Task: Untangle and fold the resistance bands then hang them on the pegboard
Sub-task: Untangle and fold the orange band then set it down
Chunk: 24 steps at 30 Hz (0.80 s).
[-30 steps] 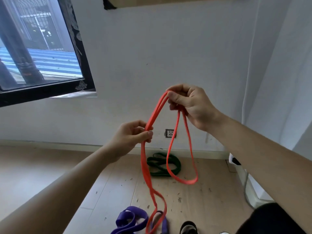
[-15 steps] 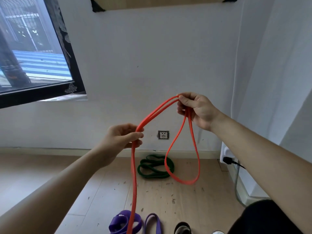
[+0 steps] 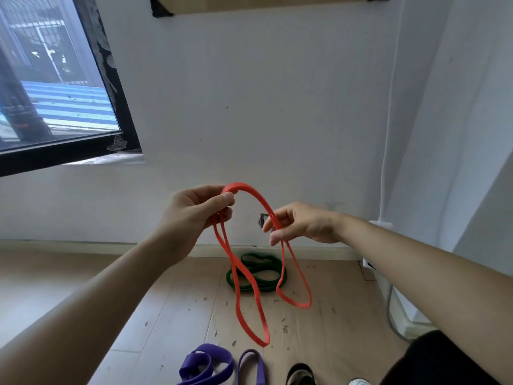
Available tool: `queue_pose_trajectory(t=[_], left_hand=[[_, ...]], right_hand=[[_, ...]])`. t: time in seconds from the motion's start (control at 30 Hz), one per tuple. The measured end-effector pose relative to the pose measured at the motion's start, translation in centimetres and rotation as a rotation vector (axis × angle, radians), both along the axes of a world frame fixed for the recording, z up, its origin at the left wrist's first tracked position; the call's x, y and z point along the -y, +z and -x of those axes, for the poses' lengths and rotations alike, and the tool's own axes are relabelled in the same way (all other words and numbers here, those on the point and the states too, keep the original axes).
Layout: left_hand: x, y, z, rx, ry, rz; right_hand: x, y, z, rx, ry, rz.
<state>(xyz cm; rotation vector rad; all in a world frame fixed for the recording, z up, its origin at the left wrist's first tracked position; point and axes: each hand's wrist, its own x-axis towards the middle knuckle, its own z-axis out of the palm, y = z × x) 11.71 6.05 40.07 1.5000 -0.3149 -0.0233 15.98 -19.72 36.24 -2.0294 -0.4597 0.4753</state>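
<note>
Orange resistance band (image 3: 251, 298) hangs in the air above the green resistance band (image 3: 258, 273), which lies coiled on the wooden floor (image 3: 83, 287) against the wall. The left grip (image 3: 200, 215), up and to the left of the green band, pinches the orange band's top bend between thumb and curled fingers. The right grip (image 3: 302, 222), up and to the right of it, has its fingers loosely spread with one strand lying across them. I see no firm pinch there.

Below the grips the orange band drops in two loops. The left loop crosses over itself once, so I judge the untangling nearly done but not finished. Folding seems only just begun, since the loops hang at unequal lengths.

The green band looks untouched, and so does the purple resistance band (image 3: 205, 365), which lies nearer the person than the green one. A second purple loop (image 3: 252, 365) lies beside it, and whether it is the same band I cannot tell.

High above the green band a wooden board edge (image 3: 263, 2) shows on the wall. It may be the pegboard, though no pegs or hung bands are in view. Most of the task is left.
</note>
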Motion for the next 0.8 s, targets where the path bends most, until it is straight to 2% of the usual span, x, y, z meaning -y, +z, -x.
queue_pose_trajectory(t=[0.27, 0.4, 0.5, 0.63, 0.8], left_hand=[[0.7, -0.3, 0.5, 0.096, 0.008, -0.220], [0.2, -0.4, 0.4, 0.130, 0.006, -0.267], [-0.2, -0.6, 0.4, 0.146, -0.032, -0.325], [-0.8, -1.5, 0.5, 0.104, -0.086, -0.365], [-1.2, -2.3, 0.4, 0.053, -0.140, -0.379]], right_hand=[[-3.4, 4.1, 2.0, 0.192, -0.013, -0.286], [-4.7, 5.3, 2.8, 0.379, -0.049, -0.277], [-5.2, 6.0, 3.2, 0.482, -0.093, -0.345], [-4.8, 7.3, 3.3, 0.492, -0.152, -0.509], [-3.7, 8.2, 3.1, 0.413, -0.218, -0.684]])
